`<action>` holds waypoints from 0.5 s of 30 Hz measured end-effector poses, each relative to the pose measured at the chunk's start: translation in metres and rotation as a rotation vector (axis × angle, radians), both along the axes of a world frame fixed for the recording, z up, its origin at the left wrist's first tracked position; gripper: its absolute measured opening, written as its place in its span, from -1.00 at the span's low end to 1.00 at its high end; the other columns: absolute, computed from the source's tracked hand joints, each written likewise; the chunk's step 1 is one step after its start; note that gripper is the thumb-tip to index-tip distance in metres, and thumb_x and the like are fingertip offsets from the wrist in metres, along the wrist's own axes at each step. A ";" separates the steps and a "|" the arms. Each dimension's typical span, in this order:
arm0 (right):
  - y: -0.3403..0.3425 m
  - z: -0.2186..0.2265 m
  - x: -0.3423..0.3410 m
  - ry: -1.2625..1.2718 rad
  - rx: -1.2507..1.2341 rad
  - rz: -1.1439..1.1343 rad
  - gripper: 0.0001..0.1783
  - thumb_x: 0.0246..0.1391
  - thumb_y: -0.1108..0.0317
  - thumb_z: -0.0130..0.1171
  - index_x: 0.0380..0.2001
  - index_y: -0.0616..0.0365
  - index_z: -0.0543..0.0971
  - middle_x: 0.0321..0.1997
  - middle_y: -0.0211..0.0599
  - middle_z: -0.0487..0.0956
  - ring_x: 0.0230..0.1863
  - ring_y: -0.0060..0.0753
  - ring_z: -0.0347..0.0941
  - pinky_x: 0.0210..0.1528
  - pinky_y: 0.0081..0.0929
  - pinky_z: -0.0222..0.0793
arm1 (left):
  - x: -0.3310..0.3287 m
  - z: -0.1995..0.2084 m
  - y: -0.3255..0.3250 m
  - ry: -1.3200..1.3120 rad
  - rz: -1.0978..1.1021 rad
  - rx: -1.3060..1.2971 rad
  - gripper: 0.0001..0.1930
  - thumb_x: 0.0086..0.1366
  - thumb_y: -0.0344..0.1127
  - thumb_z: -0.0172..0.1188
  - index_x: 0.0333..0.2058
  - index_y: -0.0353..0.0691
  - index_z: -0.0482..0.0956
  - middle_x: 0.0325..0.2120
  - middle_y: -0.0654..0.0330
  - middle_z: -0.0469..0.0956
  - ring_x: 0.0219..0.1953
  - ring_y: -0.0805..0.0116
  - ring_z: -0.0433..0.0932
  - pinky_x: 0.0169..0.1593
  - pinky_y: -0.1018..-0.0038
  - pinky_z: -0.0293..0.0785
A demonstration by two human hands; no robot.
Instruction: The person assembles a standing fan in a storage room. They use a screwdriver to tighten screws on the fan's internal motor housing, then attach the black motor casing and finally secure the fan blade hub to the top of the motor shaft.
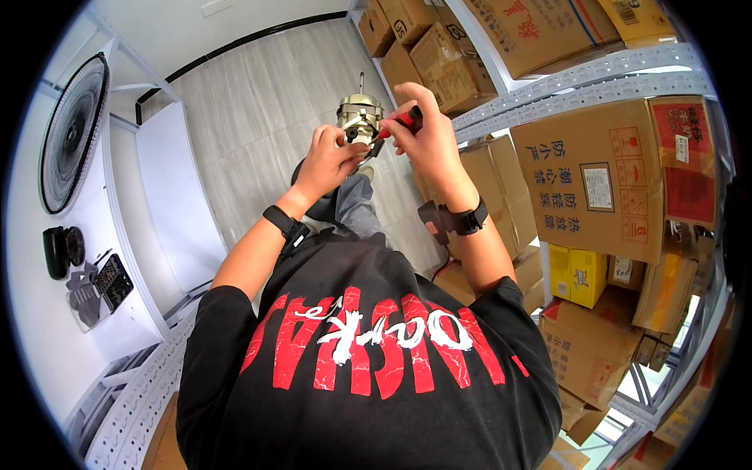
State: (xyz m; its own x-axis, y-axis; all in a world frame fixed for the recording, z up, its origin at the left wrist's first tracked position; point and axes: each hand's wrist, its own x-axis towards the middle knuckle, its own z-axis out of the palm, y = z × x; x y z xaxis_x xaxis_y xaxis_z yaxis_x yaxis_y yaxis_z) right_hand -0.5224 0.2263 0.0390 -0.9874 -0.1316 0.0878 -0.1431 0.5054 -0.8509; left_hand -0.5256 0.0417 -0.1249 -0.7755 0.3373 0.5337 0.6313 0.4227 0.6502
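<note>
In front of me is a silver-coloured electric motor (pixel 360 104) with a thin shaft pointing away from my body. My left hand (pixel 327 163) grips its near end, fingers curled at the pale and black parts there. A screwdriver (pixel 409 118) with a red and black handle is held in my right hand (pixel 428 139), thumb and fingers closed around it. Its tip end points left, against the near part of the motor; the exact contact spot is too small to make out. Black straps circle both my wrists.
On the white shelf at left stand a round black fan grille (pixel 76 133), black cylindrical parts (pixel 56 252) and a bit set (pixel 114 283). Metal racks (pixel 583 82) at right hold cardboard boxes (pixel 587 172) and a yellow box (pixel 578 274). Grey tiled floor (pixel 258 102) lies beyond.
</note>
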 end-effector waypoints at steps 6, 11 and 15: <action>0.011 0.006 -0.006 0.107 0.059 0.285 -0.52 0.08 0.50 0.28 0.09 0.09 0.46 -0.36 -0.24 0.58 -0.41 -0.37 0.54 -0.35 -0.40 0.49 | 0.002 0.001 -0.001 0.014 0.002 -0.012 -0.70 0.09 -0.33 0.41 -0.16 0.12 0.71 -0.28 0.22 0.27 -0.11 0.14 0.29 0.01 0.29 0.37; 0.013 0.025 -0.014 0.157 0.355 0.238 -0.77 0.07 0.45 0.34 -0.21 0.20 0.55 -0.53 -0.28 0.53 -0.55 -0.46 0.43 -0.45 -0.48 0.39 | 0.002 0.002 -0.002 0.022 0.009 -0.019 -0.70 0.07 -0.35 0.41 -0.17 0.13 0.71 -0.27 0.23 0.31 -0.10 0.14 0.32 0.02 0.29 0.41; 0.004 0.022 -0.015 0.197 0.562 0.044 -0.73 -0.05 0.28 0.44 -0.41 0.18 0.56 -0.56 -0.20 0.57 -0.49 -0.07 0.54 -0.43 -0.28 0.44 | 0.003 0.002 0.000 0.013 0.017 0.000 -0.70 0.07 -0.34 0.41 -0.18 0.13 0.72 -0.27 0.23 0.32 -0.09 0.13 0.33 0.03 0.29 0.41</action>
